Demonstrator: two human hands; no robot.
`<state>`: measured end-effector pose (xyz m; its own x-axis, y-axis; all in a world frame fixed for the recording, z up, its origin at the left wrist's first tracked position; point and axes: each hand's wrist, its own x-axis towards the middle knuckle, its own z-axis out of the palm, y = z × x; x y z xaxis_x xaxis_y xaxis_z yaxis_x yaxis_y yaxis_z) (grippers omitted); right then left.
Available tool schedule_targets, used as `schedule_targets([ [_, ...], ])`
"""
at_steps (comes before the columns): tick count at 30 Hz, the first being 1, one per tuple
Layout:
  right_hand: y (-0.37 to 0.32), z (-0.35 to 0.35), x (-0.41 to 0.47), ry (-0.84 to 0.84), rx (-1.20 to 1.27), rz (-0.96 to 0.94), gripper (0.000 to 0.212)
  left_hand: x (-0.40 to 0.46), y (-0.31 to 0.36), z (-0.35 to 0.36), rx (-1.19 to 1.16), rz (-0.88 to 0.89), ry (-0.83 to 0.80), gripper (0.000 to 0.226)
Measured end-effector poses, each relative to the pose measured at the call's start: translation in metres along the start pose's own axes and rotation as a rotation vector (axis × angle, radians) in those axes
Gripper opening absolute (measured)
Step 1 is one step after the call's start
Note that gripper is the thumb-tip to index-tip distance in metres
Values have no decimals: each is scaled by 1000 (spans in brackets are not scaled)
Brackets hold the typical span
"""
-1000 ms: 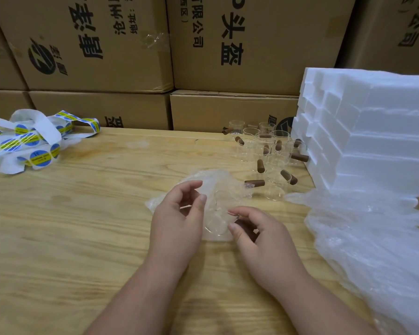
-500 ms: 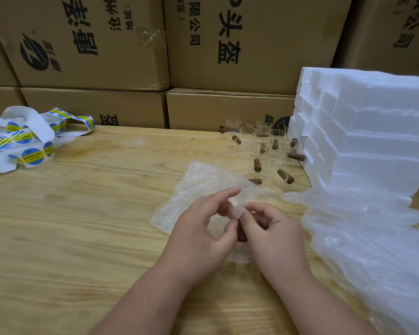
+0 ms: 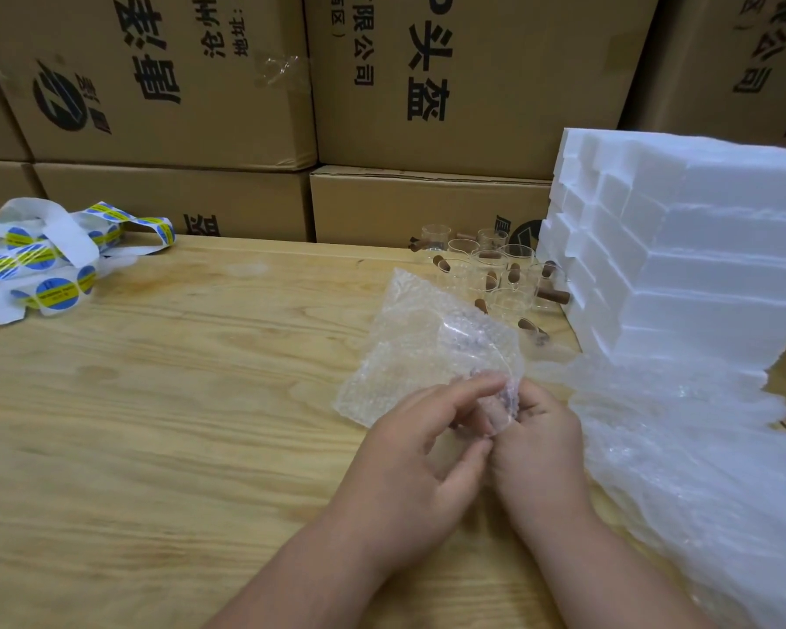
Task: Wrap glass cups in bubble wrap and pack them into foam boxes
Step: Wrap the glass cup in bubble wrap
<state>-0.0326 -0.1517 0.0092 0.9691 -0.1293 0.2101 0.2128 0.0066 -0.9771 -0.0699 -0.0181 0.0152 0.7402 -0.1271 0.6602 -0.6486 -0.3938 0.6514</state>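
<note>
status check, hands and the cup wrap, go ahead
Left hand and right hand both pinching the bubble wrap sheet. Cup inside hidden. Unwrapped glass cups wait behind; nothing blocking.

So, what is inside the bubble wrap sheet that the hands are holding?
The bubble wrap sheet is folded over between the left hand and right hand. Through the plastic only a blurred shape shows; whether it is a cup cannot be told.

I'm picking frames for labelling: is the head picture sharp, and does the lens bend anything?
Head view: soft, even light, no hard shadows; hands and sheet of bubble wrap slightly blurred; cartons lean outward from wide-angle distortion; glass cups small and hard to separate.
</note>
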Motion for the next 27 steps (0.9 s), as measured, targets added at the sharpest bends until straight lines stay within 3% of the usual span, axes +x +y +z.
schedule_targets([
  [6,-9,-3,-3,-91,67,-29,31,1,5,2,2,70,22,50],
  [14,-15,-3,-1,-215,49,-117,7,1,5,2,-10,77,43,43],
  [19,-17,-3,3,-253,128,-56,30,2,2,3,5,-39,121,30],
  [23,-19,0,1,-302,210,-39,40,2,5,4,-11,-18,107,23],
  [27,-23,-1,-2,-286,83,-68,43,2,9,5,-12,25,122,25],
])
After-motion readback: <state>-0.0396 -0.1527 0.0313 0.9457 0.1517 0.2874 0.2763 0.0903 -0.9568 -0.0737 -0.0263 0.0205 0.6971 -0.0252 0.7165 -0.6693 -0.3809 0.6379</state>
